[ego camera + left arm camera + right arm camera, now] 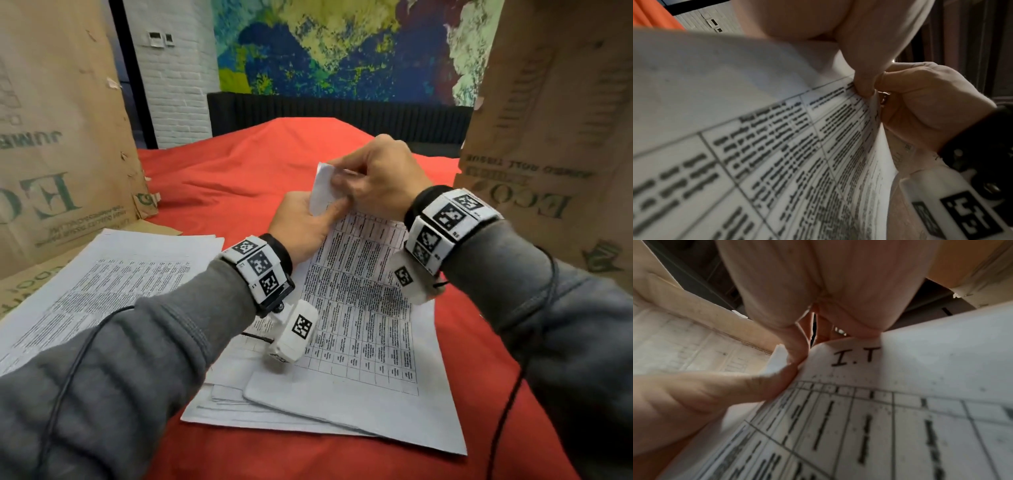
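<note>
Both hands meet at the centre of the head view on the far corner of a white paper sheet printed with a black-lined table of text [359,294]. The left hand [301,224] pinches the sheet's edge between thumb and curled fingers from the lower left. The right hand [380,174] pinches the same corner from above, fingers curled over the paper, and the two hands touch. The corner is bent upward so its blank white back shows, while the sheet's near end lies flat on a loose stack of white papers [239,407] in the lower middle of the frame. That stack rests on the tabletop covered in red cloth [222,178]. A second pile of printed white pages [102,274] lies at the left of the frame, just beside a brown cardboard box with green lettering [51,144]. Another brown cardboard box [555,137] stands at the right edge. In the right wrist view the handwritten letters "I.T" sit above the grid.
</note>
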Available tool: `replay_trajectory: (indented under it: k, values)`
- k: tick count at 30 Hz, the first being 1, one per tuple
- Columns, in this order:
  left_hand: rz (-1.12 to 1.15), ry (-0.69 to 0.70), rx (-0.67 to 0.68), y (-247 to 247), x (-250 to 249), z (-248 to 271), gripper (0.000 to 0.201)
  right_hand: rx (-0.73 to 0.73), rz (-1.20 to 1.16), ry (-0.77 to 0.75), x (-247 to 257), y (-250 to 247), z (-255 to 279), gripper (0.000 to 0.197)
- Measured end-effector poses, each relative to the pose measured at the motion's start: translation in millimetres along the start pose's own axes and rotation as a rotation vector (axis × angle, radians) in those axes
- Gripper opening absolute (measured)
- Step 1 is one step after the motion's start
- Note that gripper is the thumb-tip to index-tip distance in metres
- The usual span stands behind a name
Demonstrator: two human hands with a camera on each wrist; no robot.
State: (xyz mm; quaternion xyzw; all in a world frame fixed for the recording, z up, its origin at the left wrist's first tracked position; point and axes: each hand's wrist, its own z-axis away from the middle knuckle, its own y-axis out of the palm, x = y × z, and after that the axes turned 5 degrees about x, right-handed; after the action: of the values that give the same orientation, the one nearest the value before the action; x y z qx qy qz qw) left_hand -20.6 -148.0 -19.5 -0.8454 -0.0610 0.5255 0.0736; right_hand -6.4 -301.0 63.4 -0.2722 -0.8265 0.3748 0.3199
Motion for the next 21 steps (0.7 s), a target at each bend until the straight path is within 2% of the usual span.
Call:
replay_trajectory:
  k: [5, 9, 12, 15, 21]
  values:
    - [-0.011, -0.020, 0.052, -2.9, -0.7, -0.9, 0.059, -0.063, -0.130, 0.030, -0.1, 8.6, -5.1, 0.017]
    - [-0.040, -0.014, 0.157, -7.5, 0.3, -2.0, 0.077, -0.046, -0.324, 0.079, 6.5, -1.4, -8.7, 0.002]
    - [-0.040, 0.000, 0.126, -5.8, -1.4, -3.8, 0.070, -0.014, -0.314, 0.055, 9.9, -6.4, -11.9, 0.006]
    - [-0.074, 0.077, 0.059, 0.1, -4.2, -4.6, 0.053, -0.010, -0.324, 0.036, 8.4, -4.8, -14.0, 0.009]
    - [-0.224, 0.156, 0.060, 3.5, -0.4, -8.8, 0.049, 0.149, -0.316, -0.061, 1.1, -1.7, -10.8, 0.019]
